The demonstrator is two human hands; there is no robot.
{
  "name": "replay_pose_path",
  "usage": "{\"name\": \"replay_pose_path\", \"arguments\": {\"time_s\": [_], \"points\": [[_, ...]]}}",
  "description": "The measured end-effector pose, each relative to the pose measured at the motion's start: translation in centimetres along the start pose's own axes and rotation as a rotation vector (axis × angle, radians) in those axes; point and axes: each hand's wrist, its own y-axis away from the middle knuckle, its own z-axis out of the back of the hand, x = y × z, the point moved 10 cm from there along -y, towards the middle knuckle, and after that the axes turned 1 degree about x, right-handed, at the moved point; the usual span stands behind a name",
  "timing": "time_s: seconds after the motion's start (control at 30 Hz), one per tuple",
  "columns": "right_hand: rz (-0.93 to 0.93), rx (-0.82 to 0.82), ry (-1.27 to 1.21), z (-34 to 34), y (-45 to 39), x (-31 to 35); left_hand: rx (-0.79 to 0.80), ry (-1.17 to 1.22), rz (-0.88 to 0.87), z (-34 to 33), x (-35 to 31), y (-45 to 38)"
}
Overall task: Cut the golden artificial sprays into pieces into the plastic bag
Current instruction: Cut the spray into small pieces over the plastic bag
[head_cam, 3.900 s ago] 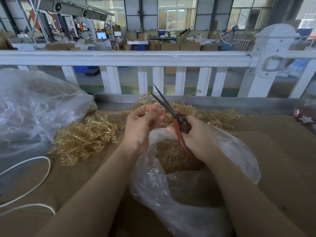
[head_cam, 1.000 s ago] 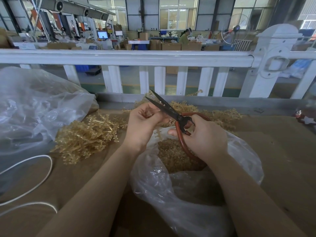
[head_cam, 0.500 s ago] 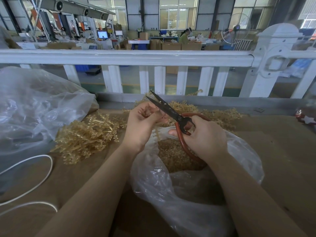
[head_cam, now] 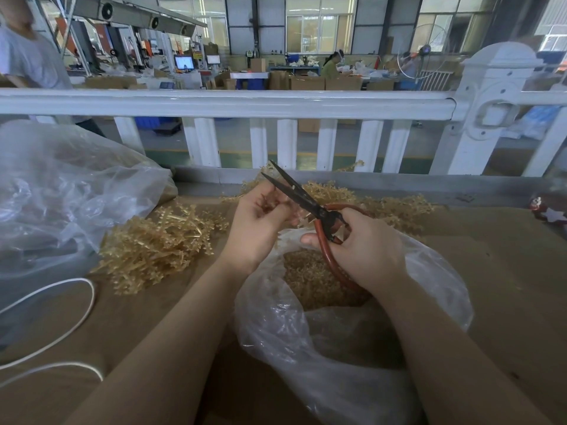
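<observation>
Head view, only one camera.

Left hand (head_cam: pixel 260 228), centre frame: fingers curled, pinching a small golden spray piece (head_cam: pixel 270 201) up at the fingertips. The piece is mostly hidden by the fingers, so I can't tell its length.

Right hand (head_cam: pixel 365 250), just right of centre: gripping the scissors (head_cam: pixel 310 204) by their red loop handles, thumb through the near side. Dark blades are parted a little, tips pointing to upper left, crossing right at the left hand's fingertips. Can't tell whether the blades touch the spray.

Both hands sit above the mouth of the clear plastic bag (head_cam: pixel 429 286), lower centre-right. The bag is open, with a heap of cut golden pieces (head_cam: pixel 310 280) inside, partly covered by the right hand and the handle loop.

Uncut sprays pile (head_cam: pixel 159 240) lies on the brown table (head_cam: pixel 506 271), left of the left hand, apart from the bag. More golden sprays (head_cam: pixel 392 210) lie behind the hands along the table's far edge.

Around:
- second, larger clear bag (head_cam: pixel 61 194) at left edge, crumpled
- white cord (head_cam: pixel 76 317) looping at lower left
- white railing (head_cam: pixel 245 102) across the upper middle, workshop floor behind it
- a person's sleeve (head_cam: pixel 27 59) at upper left
- small red ornament with a white star (head_cam: pixel 552 213) at right edge
</observation>
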Motion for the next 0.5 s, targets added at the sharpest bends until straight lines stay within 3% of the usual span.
{"name": "replay_pose_path", "arguments": {"time_s": [0.5], "points": [[-0.002,0.006,-0.039,0.14,-0.02,-0.11,-0.016,-0.005,0.046,0.01,0.40,0.13]]}}
